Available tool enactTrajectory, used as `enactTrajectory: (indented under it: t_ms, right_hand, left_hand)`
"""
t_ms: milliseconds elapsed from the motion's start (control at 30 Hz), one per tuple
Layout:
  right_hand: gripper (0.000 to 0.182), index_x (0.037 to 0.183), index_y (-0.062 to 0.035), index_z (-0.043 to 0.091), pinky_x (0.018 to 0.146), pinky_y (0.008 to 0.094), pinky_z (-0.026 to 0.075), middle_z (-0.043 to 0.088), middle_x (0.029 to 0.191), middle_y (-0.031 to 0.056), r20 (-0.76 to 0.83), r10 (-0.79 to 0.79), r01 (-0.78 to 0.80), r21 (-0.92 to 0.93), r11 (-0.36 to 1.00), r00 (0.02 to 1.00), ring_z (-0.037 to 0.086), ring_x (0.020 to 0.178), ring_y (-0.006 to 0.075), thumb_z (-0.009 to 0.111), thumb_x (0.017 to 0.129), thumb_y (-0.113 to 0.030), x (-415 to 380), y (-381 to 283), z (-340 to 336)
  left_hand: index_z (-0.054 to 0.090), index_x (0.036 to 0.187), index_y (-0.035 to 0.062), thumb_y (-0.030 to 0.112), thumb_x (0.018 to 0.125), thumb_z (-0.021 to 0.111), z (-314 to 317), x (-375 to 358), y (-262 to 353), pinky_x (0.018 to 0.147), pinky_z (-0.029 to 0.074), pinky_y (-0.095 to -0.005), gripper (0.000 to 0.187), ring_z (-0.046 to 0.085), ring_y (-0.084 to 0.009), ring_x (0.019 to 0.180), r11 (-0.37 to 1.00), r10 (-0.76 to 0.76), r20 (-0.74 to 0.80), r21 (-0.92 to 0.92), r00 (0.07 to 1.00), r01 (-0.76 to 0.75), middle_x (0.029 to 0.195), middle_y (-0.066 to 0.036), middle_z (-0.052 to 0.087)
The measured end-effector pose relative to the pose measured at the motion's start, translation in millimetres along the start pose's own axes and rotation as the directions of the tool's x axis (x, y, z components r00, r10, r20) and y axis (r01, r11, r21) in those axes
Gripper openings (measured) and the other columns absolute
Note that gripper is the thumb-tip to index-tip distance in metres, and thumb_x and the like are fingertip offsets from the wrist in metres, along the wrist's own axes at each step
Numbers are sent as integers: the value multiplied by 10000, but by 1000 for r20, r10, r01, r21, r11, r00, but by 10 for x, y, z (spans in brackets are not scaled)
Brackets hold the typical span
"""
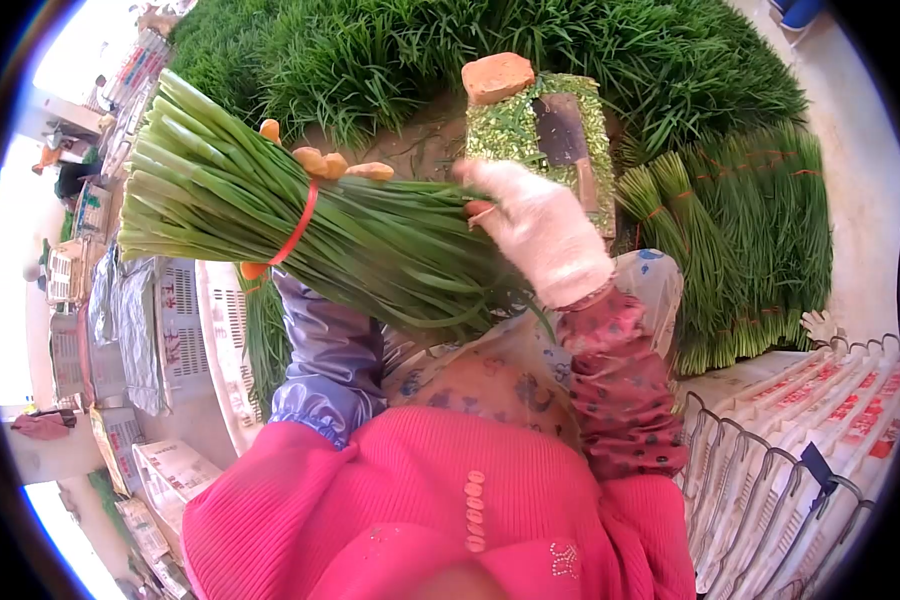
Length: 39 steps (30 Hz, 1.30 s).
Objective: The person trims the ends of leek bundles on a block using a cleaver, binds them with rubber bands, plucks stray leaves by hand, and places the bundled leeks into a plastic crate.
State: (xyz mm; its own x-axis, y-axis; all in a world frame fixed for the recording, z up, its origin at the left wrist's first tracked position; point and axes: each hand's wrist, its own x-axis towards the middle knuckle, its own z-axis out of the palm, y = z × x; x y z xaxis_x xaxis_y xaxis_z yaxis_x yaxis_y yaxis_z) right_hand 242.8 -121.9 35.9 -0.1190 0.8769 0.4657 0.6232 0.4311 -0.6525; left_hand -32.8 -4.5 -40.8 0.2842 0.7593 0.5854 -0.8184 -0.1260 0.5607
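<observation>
A thick bunch of Chinese chives (220, 180) lies across the front of my body, pale cut stems to the left and dark leaves to the right. A red band (300, 225) circles it. My left hand (335, 165), in an orange glove, is wrapped round the bunch from behind; only its fingertips show. My right hand (550, 230), in a white glove with bare fingertips, is slightly blurred and closed round the leafy end. Beyond it, a knife (562, 125) with a dark blade rests on a board (485, 135) covered in chopped green bits.
A reddish block (497, 78) sits on the board's far corner. Loose chives (420, 50) are heaped behind. Banded bunches (740, 230) stand on the right. White crates (810, 430) with wire handles are at lower right; more crates (175, 330) line the left.
</observation>
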Motion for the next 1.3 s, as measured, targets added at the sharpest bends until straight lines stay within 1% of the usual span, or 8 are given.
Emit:
enactTrajectory:
  t_ms: [367,500,633,700,833,967,1100,1300]
  right_hand:
    - [217,1040,-123,602,647,382,548,641,969,73,-192,-211,143,-316,938,959,672,763,290,684,848,-67,-123,-42,-113]
    - [181,1009,-86,610,668,385,551,663,944,105,-221,-1,-56,-250,967,975,667,780,315,666,841,-48,-202,-35,-251]
    - [163,1024,18,692,782,269,527,707,867,79,501,451,-632,283,721,739,670,842,127,676,874,-42,-448,-153,-727]
    - [219,1076,23,695,800,275,536,726,905,86,692,439,-690,118,714,572,682,869,132,690,864,-30,-447,-246,-911]
    - [128,976,11,682,726,312,530,716,878,131,-61,385,-387,-24,922,921,698,793,189,670,886,-80,-365,-173,-695]
    - [164,978,-30,671,697,376,521,662,859,162,94,188,-205,223,953,978,666,807,330,689,880,-159,-170,-355,-366]
    - [189,1013,-85,672,698,387,529,662,906,135,256,142,-142,-17,990,956,665,867,325,680,866,-203,-41,-488,-190]
    - [230,1025,-94,666,676,380,547,669,923,107,-46,-123,116,-130,985,991,670,807,314,708,800,-71,39,-427,-289]
  left_hand:
    - [284,1541,6,528,864,675,49,-79,13,1157,236,-606,940,327,-400,1423,1000,-19,6,13,1000,19,1560,-223,326]
    - [289,1540,6,517,860,684,97,-142,88,1155,246,-596,938,337,-393,1418,998,-45,17,42,999,44,1556,-219,334]
    - [293,1538,6,505,856,692,129,-245,181,1153,256,-587,935,348,-385,1414,993,-91,26,81,995,89,1553,-216,343]
    - [295,1537,6,500,854,696,143,-294,210,1152,261,-582,934,353,-381,1411,989,-115,31,96,993,112,1551,-214,347]
    - [299,1535,5,488,850,705,184,-354,242,1150,271,-573,931,363,-374,1407,982,-157,45,110,987,151,1548,-211,355]
    - [304,1534,5,477,846,713,218,-346,223,1148,281,-564,929,374,-366,1402,970,-217,47,120,975,210,1544,-208,364]
    - [308,1532,5,466,842,722,286,-369,197,1146,291,-554,927,384,-359,1398,954,-285,12,104,958,282,1541,-204,372]
    - [314,1530,5,449,837,735,261,-231,112,1143,306,-540,924,399,-348,1391,942,-332,-82,16,940,334,1536,-199,384]
